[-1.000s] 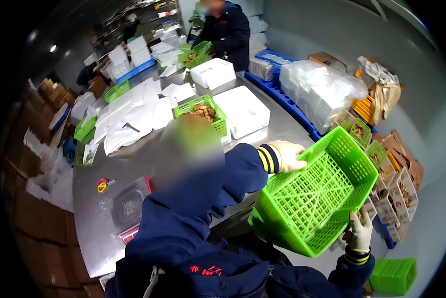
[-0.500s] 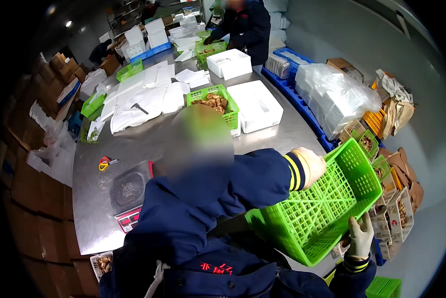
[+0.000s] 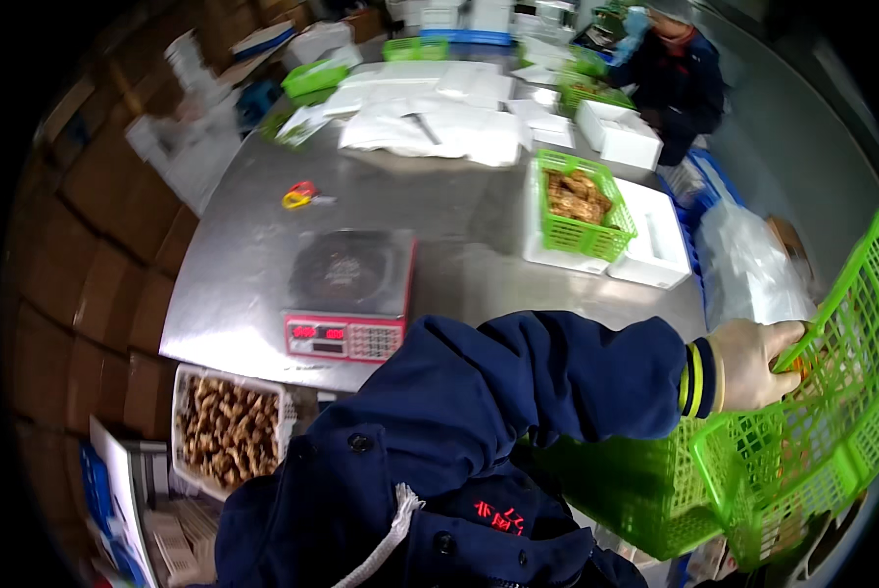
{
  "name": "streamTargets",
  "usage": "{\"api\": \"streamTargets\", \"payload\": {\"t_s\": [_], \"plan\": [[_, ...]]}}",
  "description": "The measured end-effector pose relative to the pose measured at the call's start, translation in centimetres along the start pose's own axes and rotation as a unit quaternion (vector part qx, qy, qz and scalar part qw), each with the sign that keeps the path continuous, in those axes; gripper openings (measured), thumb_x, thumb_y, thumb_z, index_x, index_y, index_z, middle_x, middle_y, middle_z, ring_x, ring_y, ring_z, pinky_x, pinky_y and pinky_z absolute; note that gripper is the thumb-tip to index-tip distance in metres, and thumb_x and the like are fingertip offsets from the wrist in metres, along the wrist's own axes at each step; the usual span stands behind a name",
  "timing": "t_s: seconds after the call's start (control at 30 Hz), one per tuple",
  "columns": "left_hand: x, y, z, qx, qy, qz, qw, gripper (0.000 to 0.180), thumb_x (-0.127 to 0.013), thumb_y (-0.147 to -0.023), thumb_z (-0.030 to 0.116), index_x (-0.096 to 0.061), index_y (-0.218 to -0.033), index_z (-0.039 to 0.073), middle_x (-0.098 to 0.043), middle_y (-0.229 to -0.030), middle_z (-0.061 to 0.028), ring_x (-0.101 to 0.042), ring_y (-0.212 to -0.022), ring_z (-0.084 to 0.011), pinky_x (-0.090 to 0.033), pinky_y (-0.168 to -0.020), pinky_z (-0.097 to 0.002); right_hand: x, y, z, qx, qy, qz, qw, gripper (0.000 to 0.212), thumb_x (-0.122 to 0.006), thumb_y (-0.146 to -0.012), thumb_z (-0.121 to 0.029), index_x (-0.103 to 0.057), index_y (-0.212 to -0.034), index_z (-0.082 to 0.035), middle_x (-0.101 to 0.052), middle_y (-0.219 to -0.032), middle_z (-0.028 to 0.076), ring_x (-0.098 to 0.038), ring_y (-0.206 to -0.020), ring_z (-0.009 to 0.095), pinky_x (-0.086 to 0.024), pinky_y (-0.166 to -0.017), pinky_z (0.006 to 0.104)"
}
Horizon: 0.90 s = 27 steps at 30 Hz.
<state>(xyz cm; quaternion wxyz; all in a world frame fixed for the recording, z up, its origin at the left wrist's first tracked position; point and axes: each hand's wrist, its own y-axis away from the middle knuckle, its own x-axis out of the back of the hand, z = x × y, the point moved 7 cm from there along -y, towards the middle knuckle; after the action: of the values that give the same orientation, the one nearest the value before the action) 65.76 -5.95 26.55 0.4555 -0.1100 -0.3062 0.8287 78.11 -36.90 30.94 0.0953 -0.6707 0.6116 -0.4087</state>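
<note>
My left arm reaches across my body to the right. Its gloved left hand [image 3: 758, 365] is closed on the rim of a green plastic basket [image 3: 856, 304], which stands tilted at the right edge. Below and beside it, another green basket [image 3: 645, 480] overlaps it under my forearm; where one ends and the other begins is partly blurred. My right hand does not show. On the metal table [image 3: 459, 250] in front of me sits a red-edged digital scale [image 3: 349, 289], its black plate bare and its display lit.
Scissors [image 3: 300, 195] lie beyond the scale. A green basket of brown mushroom-like pieces [image 3: 579, 199] rests on a white foam box [image 3: 562, 257]. Lower left, a white basket [image 3: 288, 416] holds similar pieces. Across the table stands a co-worker [image 3: 680, 73]. A plastic-wrapped stack [image 3: 753, 260] is at right.
The view has swung left, bringing the scale and white basket into fuller sight. My left hand and the green baskets are farther right. My right hand has left the picture.
</note>
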Motion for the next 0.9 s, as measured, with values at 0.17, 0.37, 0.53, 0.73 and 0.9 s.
{"api": "streamTargets", "payload": {"t_s": [0.17,0.37,0.53,0.73,0.9], "plan": [[14.4,9.9,1.7,-0.015,-0.091,0.264,0.96,0.058,-0.071,-0.081,0.015,-0.047,-0.132,-0.003,-0.05,-0.056,-0.0066,-0.052,-0.048,-0.0149,-0.04,-0.045,-0.0295,-12.4,2.1,-7.9,0.036,-0.162,-0.154,0.974,0.056,-0.06,-0.088,-0.023,-0.043,-0.139,-0.011,-0.048,-0.135,0.013,-0.048,-0.116,0.029,-0.038,-0.097,0.0423],[29.6,27.2,-1.6,0.063,-0.035,0.479,0.875,0.052,-0.061,-0.087,0.0,-0.043,-0.136,0.001,-0.063,-0.096,-0.0047,-0.058,-0.071,-0.008,-0.048,-0.057,-0.0246,-27.7,11.8,-27.2,0.308,-0.258,-0.427,0.81,0.084,-0.064,-0.089,-0.023,-0.009,-0.15,-0.004,-0.028,-0.147,0.022,-0.034,-0.135,0.034,-0.035,-0.109,0.0462],[37.3,37.4,-2.7,0.063,0.108,0.638,0.759,0.041,-0.059,-0.087,-0.004,-0.047,-0.126,0.001,-0.063,-0.106,-0.0056,-0.062,-0.086,-0.0113,-0.05,-0.069,-0.0233,-45.2,24.2,-25.2,-0.029,-0.335,-0.625,0.704,0.091,-0.073,-0.081,-0.034,-0.016,-0.149,-0.011,-0.036,-0.141,0.016,-0.041,-0.125,0.03,-0.039,-0.099,0.0443],[39.8,47.9,-7.0,0.097,0.067,0.727,0.677,0.049,-0.06,-0.089,0.003,-0.038,-0.133,0.0,-0.061,-0.113,-0.0085,-0.06,-0.1,-0.0164,-0.048,-0.087,-0.0276,-51.8,42.0,-26.6,-0.354,-0.357,-0.707,0.498,0.063,-0.06,-0.092,-0.033,-0.03,-0.144,-0.016,-0.048,-0.13,0.012,-0.055,-0.107,0.028,-0.047,-0.088,0.0447],[38.8,49.9,-8.2,0.202,0.034,0.728,0.654,0.067,-0.064,-0.088,0.012,-0.026,-0.142,0.0,-0.061,-0.118,-0.0124,-0.062,-0.099,-0.0153,-0.049,-0.085,-0.0267,-56.3,43.9,-26.4,-0.043,-0.31,-0.709,0.632,0.048,-0.059,-0.092,-0.017,-0.043,-0.135,-0.004,-0.053,-0.128,0.012,-0.054,-0.112,0.024,-0.044,-0.093,0.0352]]}}
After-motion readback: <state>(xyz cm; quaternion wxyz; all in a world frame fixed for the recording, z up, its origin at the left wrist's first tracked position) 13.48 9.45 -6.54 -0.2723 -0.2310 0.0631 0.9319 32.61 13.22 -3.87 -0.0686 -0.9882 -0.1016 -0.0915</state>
